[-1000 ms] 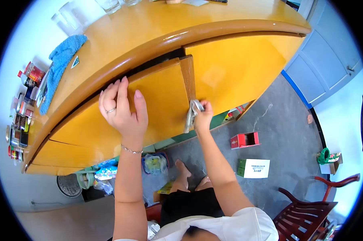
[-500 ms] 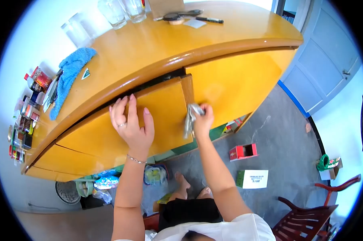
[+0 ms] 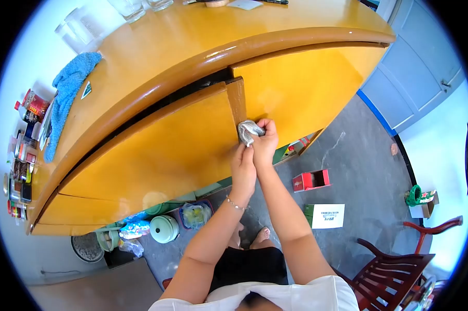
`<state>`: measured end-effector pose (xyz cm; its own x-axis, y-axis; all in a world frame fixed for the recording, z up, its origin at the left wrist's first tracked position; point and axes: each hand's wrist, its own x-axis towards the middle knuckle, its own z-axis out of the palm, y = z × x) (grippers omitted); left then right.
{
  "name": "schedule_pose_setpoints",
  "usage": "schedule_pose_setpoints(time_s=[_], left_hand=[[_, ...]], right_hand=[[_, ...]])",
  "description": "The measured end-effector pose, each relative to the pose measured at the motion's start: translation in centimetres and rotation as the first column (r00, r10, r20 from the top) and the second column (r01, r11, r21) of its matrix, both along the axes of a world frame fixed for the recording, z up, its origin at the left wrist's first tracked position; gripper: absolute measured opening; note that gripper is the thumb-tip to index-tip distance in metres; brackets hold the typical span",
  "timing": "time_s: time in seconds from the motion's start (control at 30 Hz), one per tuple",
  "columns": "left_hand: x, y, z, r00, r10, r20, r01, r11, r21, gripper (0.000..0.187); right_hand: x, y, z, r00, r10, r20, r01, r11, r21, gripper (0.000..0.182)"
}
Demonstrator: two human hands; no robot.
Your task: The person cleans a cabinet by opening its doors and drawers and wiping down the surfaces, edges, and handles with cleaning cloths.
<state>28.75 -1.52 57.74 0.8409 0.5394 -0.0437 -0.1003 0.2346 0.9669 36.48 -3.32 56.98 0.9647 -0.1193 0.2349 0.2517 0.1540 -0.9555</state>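
Note:
A crumpled, silvery-grey cloth [image 3: 248, 130] is bunched up in front of the seam between the yellow cabinet doors. My right hand [image 3: 265, 144] is closed around its right side. From below, my left hand [image 3: 242, 168] pinches the lower end of the cloth, fingers pressed together. The two hands touch at the wrists and fingers. Behind them, the left cabinet door [image 3: 156, 150] stands slightly out of its frame, with a dark gap along its top. The right door [image 3: 306, 88] sits beside it.
On the curved cabinet top [image 3: 192, 46] lie a blue towel [image 3: 70, 85] and drinking glasses. Jars stand at the far left. A lidded pot [image 3: 164, 228], a red box [image 3: 311, 180] and a white box [image 3: 327, 215] are on the floor, with a wooden chair [image 3: 389, 269] at right.
My left hand has come off the left door's upper part and moved down and right to the cloth. My right hand keeps the cloth, now more bunched. The view has shifted slightly.

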Motion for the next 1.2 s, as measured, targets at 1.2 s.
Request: schedule_pose_setpoints(time_s=[1.2], left_hand=[[-0.5,-0.6,-1.7,0.999,0.035,0.035,-0.014,0.88,-0.475,0.028]], right_hand=[[-1.6,0.6,-3.0,0.948,0.206,-0.243,-0.104,0.922,0.374,0.021]])
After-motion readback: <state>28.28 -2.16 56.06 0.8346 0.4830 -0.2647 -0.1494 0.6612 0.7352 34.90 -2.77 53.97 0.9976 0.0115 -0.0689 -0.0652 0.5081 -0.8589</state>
